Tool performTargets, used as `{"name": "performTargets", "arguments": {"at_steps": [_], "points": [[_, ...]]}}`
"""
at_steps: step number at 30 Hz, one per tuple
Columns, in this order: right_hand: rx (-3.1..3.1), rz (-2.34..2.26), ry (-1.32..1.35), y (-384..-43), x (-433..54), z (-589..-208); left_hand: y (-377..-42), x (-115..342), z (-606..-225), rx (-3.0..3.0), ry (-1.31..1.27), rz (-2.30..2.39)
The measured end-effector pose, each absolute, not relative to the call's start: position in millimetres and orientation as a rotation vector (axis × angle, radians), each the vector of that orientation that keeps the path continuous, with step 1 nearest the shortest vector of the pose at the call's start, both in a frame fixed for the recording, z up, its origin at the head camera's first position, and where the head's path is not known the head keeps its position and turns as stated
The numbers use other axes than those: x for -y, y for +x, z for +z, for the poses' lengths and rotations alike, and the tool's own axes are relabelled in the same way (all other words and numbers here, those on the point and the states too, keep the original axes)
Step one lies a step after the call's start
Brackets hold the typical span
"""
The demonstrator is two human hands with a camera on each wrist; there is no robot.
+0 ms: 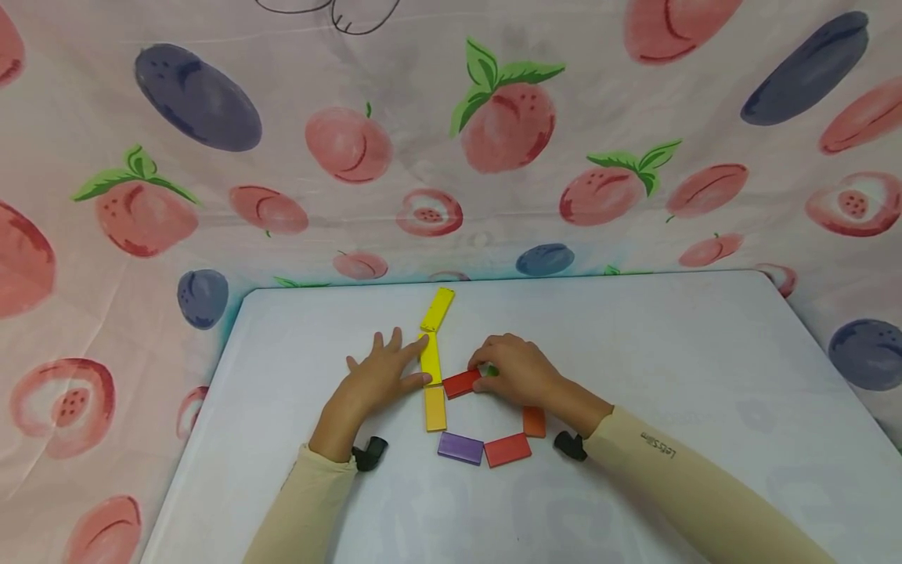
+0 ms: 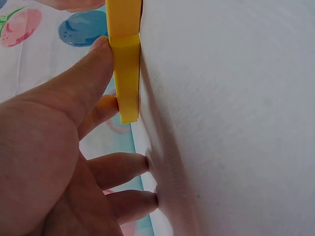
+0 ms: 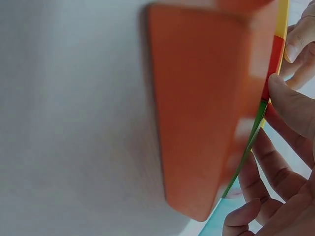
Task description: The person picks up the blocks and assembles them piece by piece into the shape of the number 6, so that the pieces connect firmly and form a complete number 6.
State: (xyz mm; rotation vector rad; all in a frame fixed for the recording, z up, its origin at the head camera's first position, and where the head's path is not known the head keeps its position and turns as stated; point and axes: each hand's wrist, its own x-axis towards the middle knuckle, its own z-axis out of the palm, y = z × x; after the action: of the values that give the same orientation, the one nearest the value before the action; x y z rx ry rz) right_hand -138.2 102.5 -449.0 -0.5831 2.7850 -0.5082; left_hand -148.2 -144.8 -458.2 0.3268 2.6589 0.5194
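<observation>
Flat rectangular blocks form a line and a loop on the white table. My left hand is beside the middle yellow block; its thumb and index finger touch that block, and the other fingers spread out on the table. With thumb and fingers, my right hand pinches a red block, whose left end is next to the yellow line. Under the right hand a green block is mostly hidden in the head view; the right wrist view shows its green edge beyond the red one.
Another yellow block tops the line, and a yellow-orange block continues it below. A purple block, a second red block and an orange block curve along the near side. Fruit-printed cloth hangs behind the table.
</observation>
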Motion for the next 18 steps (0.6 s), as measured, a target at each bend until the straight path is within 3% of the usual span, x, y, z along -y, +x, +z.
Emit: {"name": "performTargets", "arguments": {"at_steps": [18], "points": [[-2.681, -0.664, -0.472, -148.1, -127.1, -451.7, -147.5, 144.2, -457.4, -2.66, 0.334, 0.52]]}}
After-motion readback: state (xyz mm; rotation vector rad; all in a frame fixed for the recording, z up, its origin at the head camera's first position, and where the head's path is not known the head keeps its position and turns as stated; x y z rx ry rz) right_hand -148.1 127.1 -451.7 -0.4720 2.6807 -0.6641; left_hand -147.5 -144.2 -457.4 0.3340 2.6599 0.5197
